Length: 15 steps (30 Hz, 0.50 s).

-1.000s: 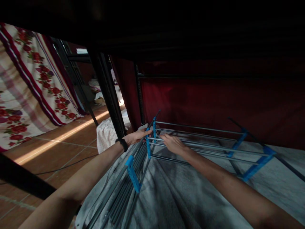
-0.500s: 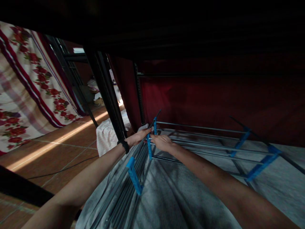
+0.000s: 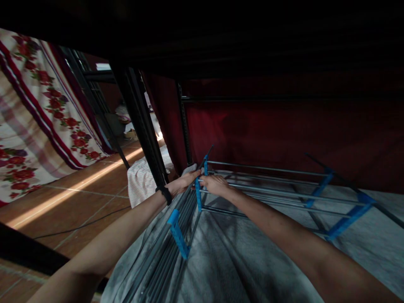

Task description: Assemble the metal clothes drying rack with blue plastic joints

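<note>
A partly assembled rack of grey metal tubes and blue plastic brackets lies on a grey cloth [image 3: 233, 248]. My left hand [image 3: 188, 181], with a black band on its wrist, closes around a long grey tube beside a blue bracket [image 3: 198, 195]. On the bracket's other side, my right hand [image 3: 215, 185] is closed on a metal tube [image 3: 268, 190] whose end meets the bracket. Both hands' fingertips are partly hidden. Nearer to me stands another blue bracket [image 3: 178, 235] on the long tubes. Two larger blue brackets [image 3: 350, 216] [image 3: 318, 189] join the tubes' right ends.
Several loose tubes [image 3: 160, 265] lie bundled along the cloth's left side. A black metal post [image 3: 142, 126] stands to the left, and a dark surface hangs low overhead. Behind is a dark red curtain [image 3: 268, 134]. Tiled floor [image 3: 85, 193] and a floral cloth [image 3: 53, 101] lie further left.
My right hand has shifted very slightly right along the tube, and the larger brackets at the right have moved slightly right too. My left hand stays in place.
</note>
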Each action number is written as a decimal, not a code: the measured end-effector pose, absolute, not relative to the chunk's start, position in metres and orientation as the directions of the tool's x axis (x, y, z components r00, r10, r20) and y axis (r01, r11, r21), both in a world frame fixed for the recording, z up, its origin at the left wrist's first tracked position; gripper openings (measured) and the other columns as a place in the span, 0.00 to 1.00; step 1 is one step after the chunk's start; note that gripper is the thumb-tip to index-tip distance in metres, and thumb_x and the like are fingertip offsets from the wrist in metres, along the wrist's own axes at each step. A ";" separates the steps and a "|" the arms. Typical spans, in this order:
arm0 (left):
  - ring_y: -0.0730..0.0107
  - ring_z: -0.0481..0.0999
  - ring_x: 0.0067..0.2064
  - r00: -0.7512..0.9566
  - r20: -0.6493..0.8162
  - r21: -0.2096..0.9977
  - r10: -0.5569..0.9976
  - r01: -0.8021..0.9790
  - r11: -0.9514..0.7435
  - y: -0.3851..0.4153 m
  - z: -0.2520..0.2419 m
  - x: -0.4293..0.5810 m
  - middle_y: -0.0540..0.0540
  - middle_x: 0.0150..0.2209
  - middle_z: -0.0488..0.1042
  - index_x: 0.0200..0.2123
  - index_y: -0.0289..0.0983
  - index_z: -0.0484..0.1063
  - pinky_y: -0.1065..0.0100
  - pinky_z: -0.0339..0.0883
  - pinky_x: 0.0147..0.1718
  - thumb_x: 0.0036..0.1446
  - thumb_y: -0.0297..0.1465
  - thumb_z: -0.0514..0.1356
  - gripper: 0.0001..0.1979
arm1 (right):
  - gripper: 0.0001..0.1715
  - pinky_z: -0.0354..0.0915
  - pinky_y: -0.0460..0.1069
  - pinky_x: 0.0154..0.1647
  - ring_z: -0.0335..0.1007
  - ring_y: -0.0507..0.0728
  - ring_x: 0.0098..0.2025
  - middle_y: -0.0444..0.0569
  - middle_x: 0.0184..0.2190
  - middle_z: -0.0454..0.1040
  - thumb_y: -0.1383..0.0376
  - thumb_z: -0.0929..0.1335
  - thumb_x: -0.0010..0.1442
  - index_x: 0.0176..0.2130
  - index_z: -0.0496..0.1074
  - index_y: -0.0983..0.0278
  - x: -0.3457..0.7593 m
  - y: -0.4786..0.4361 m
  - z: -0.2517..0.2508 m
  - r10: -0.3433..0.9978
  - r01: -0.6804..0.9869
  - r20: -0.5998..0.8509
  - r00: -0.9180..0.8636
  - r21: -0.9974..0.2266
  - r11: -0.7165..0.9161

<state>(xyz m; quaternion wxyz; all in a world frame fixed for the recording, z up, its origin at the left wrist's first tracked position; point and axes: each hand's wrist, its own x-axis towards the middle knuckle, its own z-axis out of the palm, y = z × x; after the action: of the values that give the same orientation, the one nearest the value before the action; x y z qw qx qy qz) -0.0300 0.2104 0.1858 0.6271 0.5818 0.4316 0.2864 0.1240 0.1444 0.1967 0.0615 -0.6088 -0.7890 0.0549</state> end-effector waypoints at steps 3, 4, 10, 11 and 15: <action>0.74 0.67 0.24 0.474 -0.201 0.978 0.857 0.152 0.145 0.210 0.186 -0.031 0.49 0.26 0.72 0.33 0.36 0.72 0.72 0.58 0.20 0.57 0.47 0.65 0.18 | 0.21 0.65 0.51 0.49 0.75 0.59 0.52 0.48 0.53 0.78 0.54 0.57 0.71 0.56 0.70 0.53 0.126 0.149 0.195 0.967 0.948 0.036 -0.254 -0.189 0.256; 0.73 0.67 0.25 0.471 -0.200 0.977 0.859 0.158 0.141 0.210 0.186 -0.032 0.49 0.27 0.72 0.33 0.36 0.72 0.72 0.59 0.20 0.57 0.47 0.65 0.18 | 0.21 0.65 0.51 0.50 0.75 0.58 0.53 0.48 0.53 0.78 0.54 0.57 0.71 0.57 0.70 0.53 0.126 0.151 0.194 0.966 0.945 0.040 -0.257 -0.197 0.260; 0.73 0.69 0.26 0.471 -0.194 0.977 0.861 0.175 0.125 0.210 0.186 -0.031 0.50 0.27 0.72 0.34 0.37 0.72 0.73 0.59 0.21 0.57 0.48 0.64 0.19 | 0.21 0.65 0.51 0.50 0.75 0.59 0.52 0.48 0.52 0.78 0.55 0.58 0.71 0.55 0.71 0.54 0.127 0.152 0.191 0.966 0.947 0.059 -0.250 -0.190 0.257; 0.72 0.69 0.26 0.468 -0.194 0.976 0.862 0.177 0.124 0.209 0.186 -0.031 0.50 0.27 0.72 0.34 0.36 0.72 0.73 0.59 0.21 0.57 0.49 0.64 0.20 | 0.21 0.65 0.52 0.50 0.75 0.59 0.51 0.48 0.51 0.79 0.55 0.57 0.71 0.55 0.71 0.54 0.127 0.152 0.192 0.966 0.948 0.063 -0.250 -0.186 0.257; 0.72 0.69 0.27 0.483 -0.163 0.983 0.861 0.156 0.098 0.206 0.187 -0.031 0.49 0.27 0.73 0.35 0.35 0.73 0.73 0.59 0.21 0.53 0.51 0.66 0.23 | 0.20 0.65 0.52 0.49 0.75 0.60 0.52 0.49 0.51 0.79 0.56 0.58 0.71 0.55 0.71 0.55 0.126 0.149 0.193 0.962 0.944 0.068 -0.264 -0.186 0.272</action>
<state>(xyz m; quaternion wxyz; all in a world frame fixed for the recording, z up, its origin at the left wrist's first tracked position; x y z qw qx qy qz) -0.0311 0.2061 0.1873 0.6112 0.6065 0.4190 0.2882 0.1264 0.1486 0.1928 0.0838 -0.6008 -0.7931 0.0538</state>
